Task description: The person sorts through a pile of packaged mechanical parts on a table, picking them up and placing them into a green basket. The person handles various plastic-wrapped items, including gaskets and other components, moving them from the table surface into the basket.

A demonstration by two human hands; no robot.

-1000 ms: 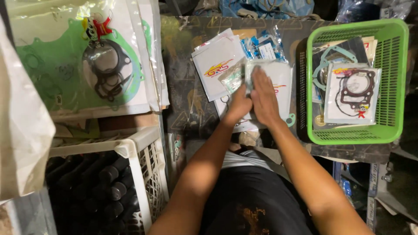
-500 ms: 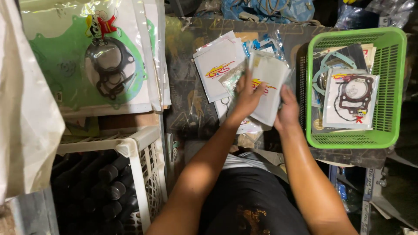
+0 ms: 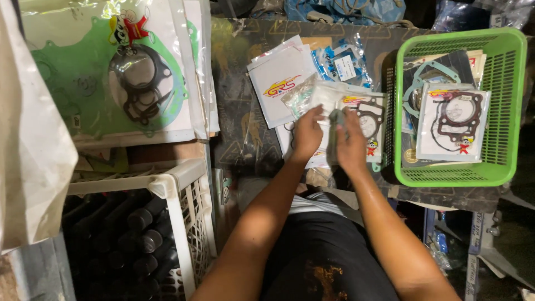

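Gasket packet (image 3: pixel 356 111) now lies flatter at frame centre, lowered since a moment ago; left hand (image 3: pixel 307 135) and right hand (image 3: pixel 350 146) both pinch it beside the green basket (image 3: pixel 504 106).

Dim indoor view from above, lit unevenly: light falls on the green plastic basket (image 3: pixel 510 100) to the right of the fingers and on the clear-wrapped gasket packets (image 3: pixel 139 83) far to their left, where the plastic shows white glare. The fingers of the left hand (image 3: pixel 306 136) and right hand (image 3: pixel 350 146) are slightly motion-blurred. Below them, the white crate (image 3: pixel 178 223) holds deep shadow, and the corners are dark and soft.
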